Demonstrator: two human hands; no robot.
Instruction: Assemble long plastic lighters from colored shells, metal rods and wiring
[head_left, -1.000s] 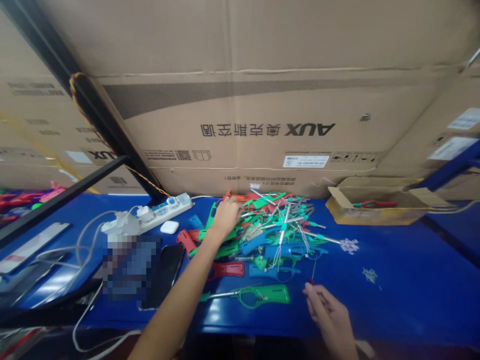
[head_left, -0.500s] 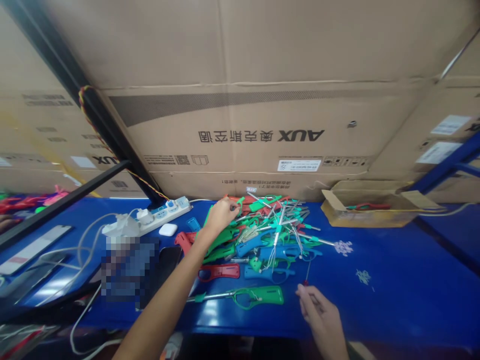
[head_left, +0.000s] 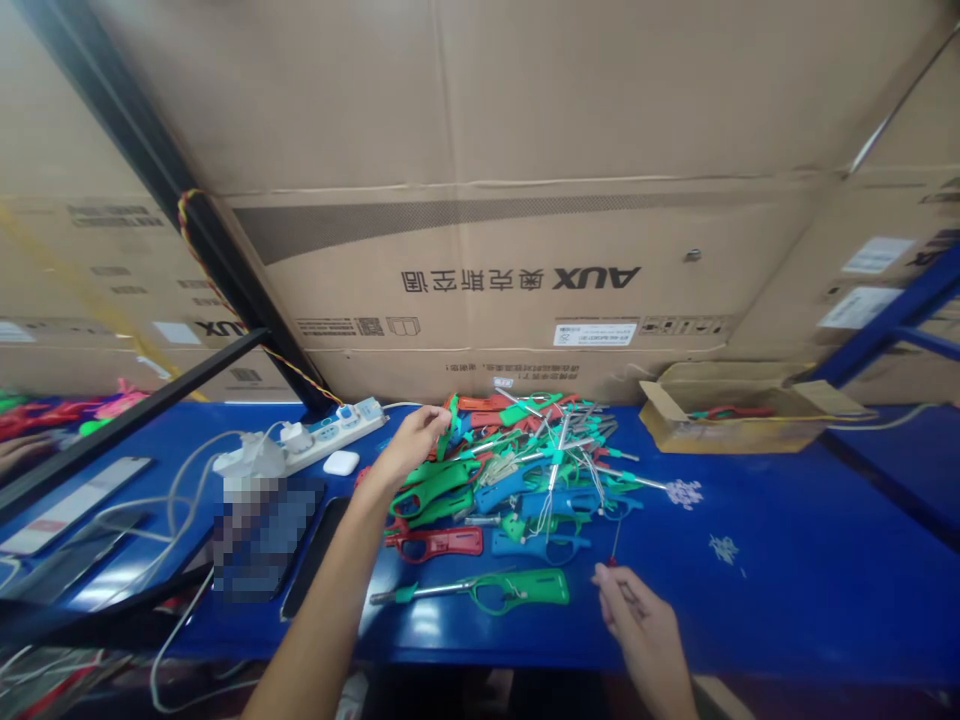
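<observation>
A heap of green, blue and red plastic lighter bodies (head_left: 517, 460) with thin metal tubes lies on the blue table (head_left: 787, 580). My left hand (head_left: 409, 445) is raised at the heap's left edge, its fingers closed on a green lighter body (head_left: 448, 432). My right hand (head_left: 637, 625) rests near the table's front edge, pinching a thin red-tipped rod (head_left: 615, 545) that points toward the heap. A single green lighter body with a metal tube (head_left: 495, 590) lies apart, in front of the heap.
A large cardboard carton (head_left: 525, 280) stands behind the table. A small open cardboard box (head_left: 742, 420) sits at back right. On the left lie a white power strip (head_left: 315, 440), a white earbud case (head_left: 341, 462), cables and a dark phone (head_left: 315, 555). A black bar (head_left: 127, 410) crosses the left.
My left hand has drawn back from the top of the heap toward me and lifted, holding a green piece. My right hand has stayed nearly still.
</observation>
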